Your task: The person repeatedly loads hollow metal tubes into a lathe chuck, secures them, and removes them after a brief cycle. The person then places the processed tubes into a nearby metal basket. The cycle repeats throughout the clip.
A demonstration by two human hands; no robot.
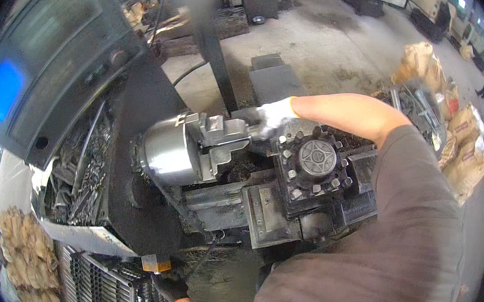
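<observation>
My right hand (276, 116), in a glove with a white back and dark fingers, is at the jaw end of a lathe chuck (169, 153). Its fingers close around the end of a short metal workpiece (257, 132), mostly hidden by the glove and jaws. Stepped chuck jaws (223, 128) stand between that hand and the shiny chuck body. Low at the left, my left hand (172, 289) wears a dark glove and reaches up to a small grey and orange box (156, 263) at the headstock corner. Its fingertips are too dark to read.
A square tool post (318, 160) ringed with bolts sits below my right forearm. Metal parts fill a tray (87, 179) on the headstock. Stacked rods (101, 299) stand beside my left hand. Paper sacks (465, 146) and a bin of metal parts (420, 106) are at right.
</observation>
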